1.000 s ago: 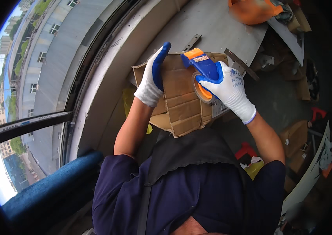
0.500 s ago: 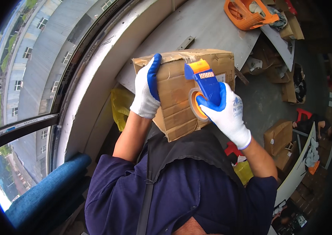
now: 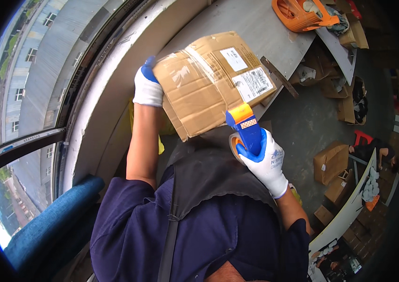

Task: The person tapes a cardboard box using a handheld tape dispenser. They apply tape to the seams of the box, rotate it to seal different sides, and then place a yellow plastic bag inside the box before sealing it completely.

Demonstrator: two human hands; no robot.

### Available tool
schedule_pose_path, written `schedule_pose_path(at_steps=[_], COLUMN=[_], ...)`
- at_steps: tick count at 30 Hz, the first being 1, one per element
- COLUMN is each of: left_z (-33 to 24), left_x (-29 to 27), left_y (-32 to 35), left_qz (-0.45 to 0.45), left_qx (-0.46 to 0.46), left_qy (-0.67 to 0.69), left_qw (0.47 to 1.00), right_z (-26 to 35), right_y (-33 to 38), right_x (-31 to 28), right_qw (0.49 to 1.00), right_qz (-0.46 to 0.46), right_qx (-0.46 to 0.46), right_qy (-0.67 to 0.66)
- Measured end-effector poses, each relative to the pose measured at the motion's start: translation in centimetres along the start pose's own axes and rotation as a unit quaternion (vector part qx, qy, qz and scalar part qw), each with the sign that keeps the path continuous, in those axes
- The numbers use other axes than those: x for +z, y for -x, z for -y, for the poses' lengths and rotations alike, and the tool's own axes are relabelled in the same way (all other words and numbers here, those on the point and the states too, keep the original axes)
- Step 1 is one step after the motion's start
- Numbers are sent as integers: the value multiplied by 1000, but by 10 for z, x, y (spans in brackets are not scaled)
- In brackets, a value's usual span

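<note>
A brown cardboard box (image 3: pixel 190 98) rests tilted at the near edge of a grey table, with clear tape over its top and two white labels (image 3: pixel 253 83) on its right part. My left hand (image 3: pixel 148 87), in a white glove with blue palm and fingers, grips the box's left side; some fingers are hidden behind it. In my gloved right hand (image 3: pixel 266 160) is a blue and orange tape dispenser (image 3: pixel 250 130), its orange head close to the box's near right edge. The tape roll (image 3: pixel 235 144) shows beside my fingers.
An orange plastic basket (image 3: pixel 298 16) stands at the table's far right. Beyond the window ledge (image 3: pixel 110 89) on the left are buildings. Blue rolled fabric (image 3: pixel 58 221) lies lower left. Cardboard boxes (image 3: pixel 332 162) sit on the floor at right, near another person (image 3: pixel 383 152).
The box has turned and tipped away, so its labelled top now shows. My left hand has moved left with it; the right hand has drawn the tape dispenser down toward me.
</note>
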State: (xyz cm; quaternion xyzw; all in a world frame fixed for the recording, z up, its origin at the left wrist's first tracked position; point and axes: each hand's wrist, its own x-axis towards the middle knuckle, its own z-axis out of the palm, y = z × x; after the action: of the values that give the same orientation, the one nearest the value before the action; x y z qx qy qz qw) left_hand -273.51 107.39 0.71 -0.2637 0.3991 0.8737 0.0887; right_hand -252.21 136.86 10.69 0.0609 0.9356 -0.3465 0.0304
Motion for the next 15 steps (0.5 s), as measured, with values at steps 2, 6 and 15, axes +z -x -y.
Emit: schedule_pose_path(at_steps=[2, 6, 15], left_z=[2, 4, 63], left_x=[-3, -25, -46], left_y=[-4, -16, 58], left_qz=[-64, -20, 193], left_qx=[47, 21, -49], left_qy=[-46, 13, 243], left_qw=[996, 999, 949], right_z=[-9, -10, -24], right_y=[4, -5, -4], right_x=[9, 21, 38], right_qw=[1000, 997, 993], right_qz=[-13, -51, -54], right_qx=[-12, -47, -52], right_qy=[-20, -36, -90])
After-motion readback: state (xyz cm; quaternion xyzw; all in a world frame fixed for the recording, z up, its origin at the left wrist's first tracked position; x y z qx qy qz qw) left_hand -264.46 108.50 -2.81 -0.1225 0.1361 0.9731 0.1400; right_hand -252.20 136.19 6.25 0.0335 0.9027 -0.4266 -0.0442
